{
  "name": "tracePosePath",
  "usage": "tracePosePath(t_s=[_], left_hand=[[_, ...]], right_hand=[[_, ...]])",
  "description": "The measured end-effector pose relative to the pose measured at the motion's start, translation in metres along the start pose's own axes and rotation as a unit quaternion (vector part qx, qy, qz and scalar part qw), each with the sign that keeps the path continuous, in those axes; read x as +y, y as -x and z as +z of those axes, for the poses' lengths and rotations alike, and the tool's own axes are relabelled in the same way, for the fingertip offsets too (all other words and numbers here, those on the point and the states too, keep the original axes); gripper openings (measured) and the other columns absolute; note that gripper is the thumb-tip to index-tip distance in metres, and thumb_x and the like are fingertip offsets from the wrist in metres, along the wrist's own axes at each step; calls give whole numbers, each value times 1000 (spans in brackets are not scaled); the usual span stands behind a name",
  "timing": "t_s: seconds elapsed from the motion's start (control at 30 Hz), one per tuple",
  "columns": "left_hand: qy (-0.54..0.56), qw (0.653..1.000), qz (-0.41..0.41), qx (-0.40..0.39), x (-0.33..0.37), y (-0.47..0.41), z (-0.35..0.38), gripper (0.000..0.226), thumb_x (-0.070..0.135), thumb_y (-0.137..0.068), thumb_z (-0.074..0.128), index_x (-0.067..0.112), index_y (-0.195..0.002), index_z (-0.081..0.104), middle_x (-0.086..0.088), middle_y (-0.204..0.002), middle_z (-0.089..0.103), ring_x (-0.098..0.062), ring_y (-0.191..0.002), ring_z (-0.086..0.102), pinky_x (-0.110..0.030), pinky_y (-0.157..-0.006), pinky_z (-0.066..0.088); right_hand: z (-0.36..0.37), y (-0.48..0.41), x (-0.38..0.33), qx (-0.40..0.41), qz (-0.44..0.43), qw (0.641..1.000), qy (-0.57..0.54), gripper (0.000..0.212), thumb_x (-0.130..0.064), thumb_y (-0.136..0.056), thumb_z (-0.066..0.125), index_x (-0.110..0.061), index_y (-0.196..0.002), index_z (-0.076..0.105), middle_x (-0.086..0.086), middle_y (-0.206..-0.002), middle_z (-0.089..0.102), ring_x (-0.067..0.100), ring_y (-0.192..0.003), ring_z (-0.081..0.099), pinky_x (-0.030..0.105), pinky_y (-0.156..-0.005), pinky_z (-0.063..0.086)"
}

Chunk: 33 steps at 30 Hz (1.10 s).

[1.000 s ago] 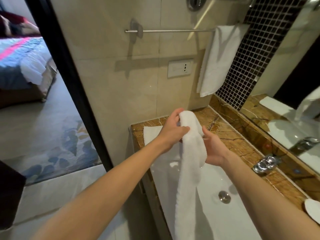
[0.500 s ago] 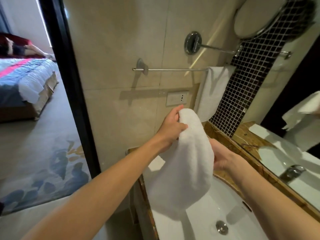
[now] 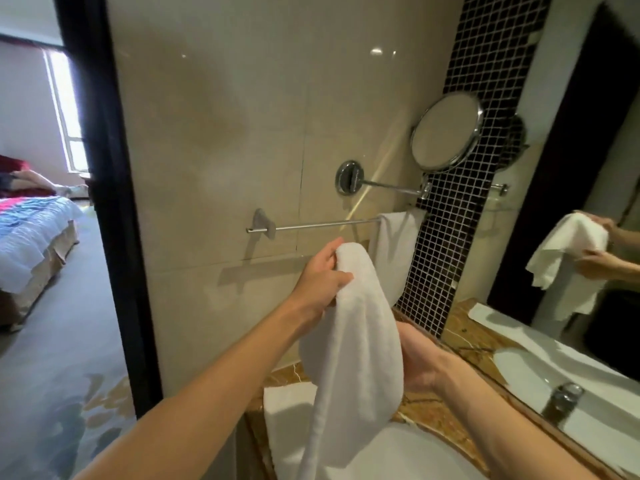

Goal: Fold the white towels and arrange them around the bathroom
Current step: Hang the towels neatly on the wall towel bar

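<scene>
A folded white towel (image 3: 353, 355) hangs doubled over in front of me, above the sink. My left hand (image 3: 320, 277) grips its top fold. My right hand (image 3: 417, 362) holds its right side from behind, fingers hidden by the cloth. Just beyond, a chrome towel bar (image 3: 311, 225) runs along the beige wall, with another white towel (image 3: 394, 251) draped over its right end. A third white towel (image 3: 287, 410) lies flat on the counter left of the sink.
A white sink (image 3: 398, 459) sits in a brown marble counter (image 3: 460, 386). A round swing-arm mirror (image 3: 446, 133) juts from the wall above the bar. A large wall mirror (image 3: 581, 202) is on the right. At left, a dark door frame (image 3: 114, 202) opens to a bedroom.
Both hands have lifted the towel from over the sink up toward the towel bar, and the view has tilted upward. The towel now hangs wider between the hands.
</scene>
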<state>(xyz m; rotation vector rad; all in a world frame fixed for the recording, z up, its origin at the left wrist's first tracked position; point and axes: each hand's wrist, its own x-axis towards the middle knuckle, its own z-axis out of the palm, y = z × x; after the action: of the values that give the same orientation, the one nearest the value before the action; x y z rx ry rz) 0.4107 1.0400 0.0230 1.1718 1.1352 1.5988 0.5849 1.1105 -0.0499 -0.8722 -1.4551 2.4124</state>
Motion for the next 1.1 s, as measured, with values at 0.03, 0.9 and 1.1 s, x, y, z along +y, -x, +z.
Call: tracePosePath(t_s=[0.03, 0.9, 1.1], left_hand=[[6, 1000, 3, -6, 4, -2, -1, 74, -12, -81, 46, 20, -146, 32, -2, -146, 43, -17, -126, 49, -24, -82, 50], [41, 997, 65, 1, 165, -54, -20, 30, -11, -82, 51, 17, -71, 43, -5, -65, 48, -15, -54, 48, -22, -52, 44], [89, 989, 114, 10, 194, -88, -19, 29, -20, -80, 42, 8, -88, 46, -15, -83, 52, -26, -78, 56, -37, -75, 52]], right_hand=[[3, -1, 1, -11, -9, 1000, -5, 62, -53, -85, 64, -14, -133, 56, 12, -137, 55, 29, -126, 52, 45, -105, 41], [91, 63, -200, 256, -361, 889, -117, 68, 11, -86, 53, -25, -142, 39, 4, -145, 37, 23, -93, 67, 38, -66, 58], [99, 60, -233, 189, -387, 895, -113, 33, 0, -86, 59, -18, -114, 58, 8, -130, 53, 21, -103, 64, 39, -76, 56]])
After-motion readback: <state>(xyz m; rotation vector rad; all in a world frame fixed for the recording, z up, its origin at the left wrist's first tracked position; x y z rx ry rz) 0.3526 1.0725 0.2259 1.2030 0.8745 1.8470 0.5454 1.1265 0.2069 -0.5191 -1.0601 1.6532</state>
